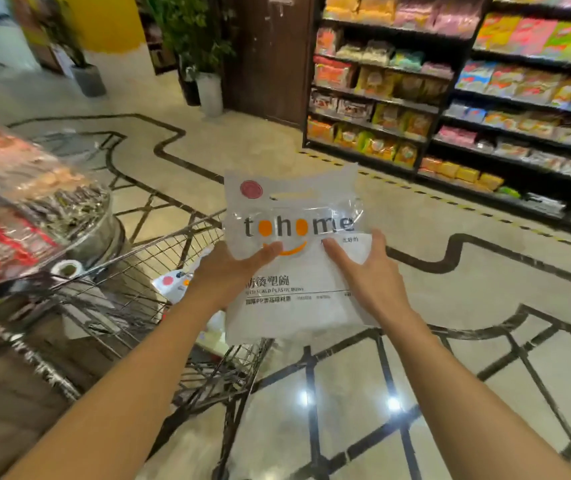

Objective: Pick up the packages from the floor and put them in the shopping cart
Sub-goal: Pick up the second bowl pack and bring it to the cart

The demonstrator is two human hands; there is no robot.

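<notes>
Head view, step in hand: carrying one package (294, 251) across to the shopping cart (159, 271), judged from its position in the air just beside the cart's right-hand rim.
Head view, left hand (232, 268): holds the package from its left edge, thumb laid over the printed front; the fingers behind the bag are hidden, so their curl cannot be told.
Head view, right hand (370, 275): holds the package from its right edge, thumb and forefinger on the front face, remaining fingers wrapped behind.
Head view, package: a clear and white plastic bag with a cut-out handle slot at its top, held upright and facing the wearer, between the two hands and touching both.
Head view, cart: wire basket to the left of the hands, its near corner below the package's lower left edge; a similar white package (173, 282) already lies inside.
Head view, surroundings: patterned floor (415, 375) below, stocked shelves (450, 98) to the right, a wrapped display (20, 202) to the left.
Technique, advice: keep both hands on the edges, since the soft bag may sag or slip; move it leftward over the rim, lower it beside the package inside, then release.
Technique, risk: the lower corner could catch on the wire rim if brought across too low.
</notes>
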